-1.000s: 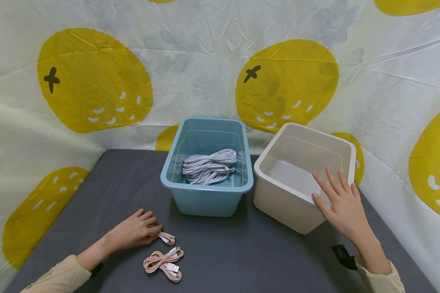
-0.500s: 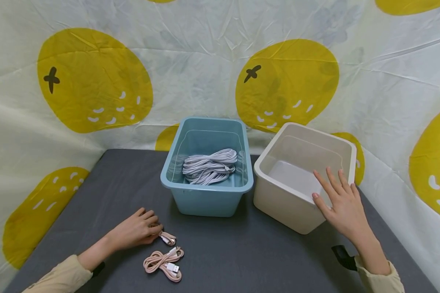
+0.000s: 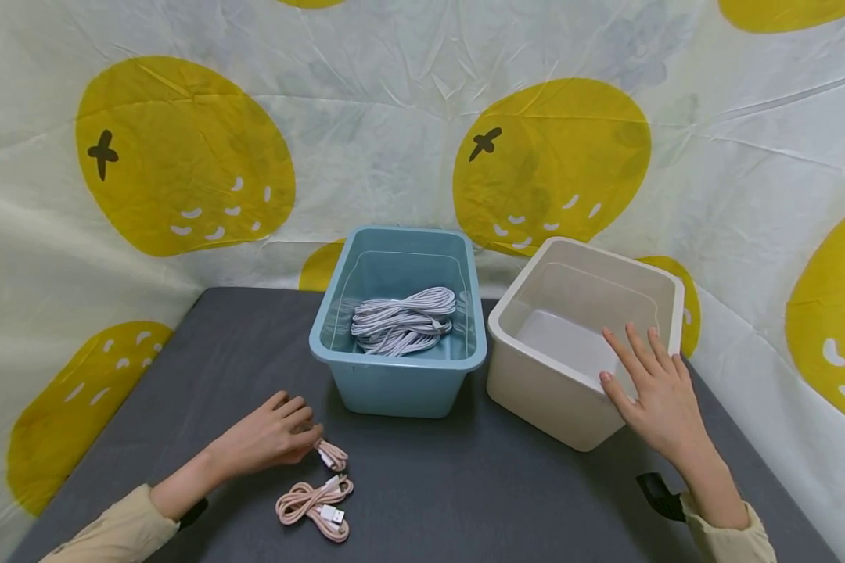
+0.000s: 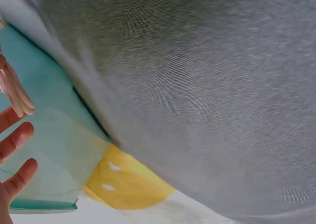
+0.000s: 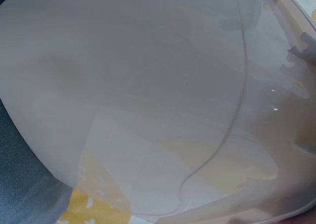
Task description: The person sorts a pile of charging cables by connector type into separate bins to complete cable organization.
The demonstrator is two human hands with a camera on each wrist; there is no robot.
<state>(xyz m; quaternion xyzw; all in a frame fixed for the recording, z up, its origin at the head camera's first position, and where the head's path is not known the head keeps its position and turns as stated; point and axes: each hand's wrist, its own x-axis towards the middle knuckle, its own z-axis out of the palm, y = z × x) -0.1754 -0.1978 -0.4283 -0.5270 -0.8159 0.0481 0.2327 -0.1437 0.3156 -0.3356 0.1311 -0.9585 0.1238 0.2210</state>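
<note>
My left hand (image 3: 275,434) pinches a coiled pink USB cable (image 3: 333,455), most of it hidden behind the fingers. Just in front of it, a second pink cable (image 3: 314,507) lies bundled on the table, white plugs showing. In the left wrist view, part of the held pink cable (image 4: 16,90) appears at the left edge, beside some fingers (image 4: 19,141). Fingers spread, my right hand (image 3: 658,399) is at the near right rim of a beige bin (image 3: 556,399); whether it touches the rim I cannot tell. The bin's wall (image 5: 148,75) fills the right wrist view.
Left of the beige bin stands a blue bin (image 3: 397,391) with several bundled white cables (image 3: 403,320) inside. Both bins sit toward the back of a dark grey table (image 3: 451,485). Behind it hangs a white cloth (image 3: 373,148) with yellow fruit prints.
My left hand has lifted slightly and shifted a little to the right, carrying the pink cable with it. The right hand and both bins look the same.
</note>
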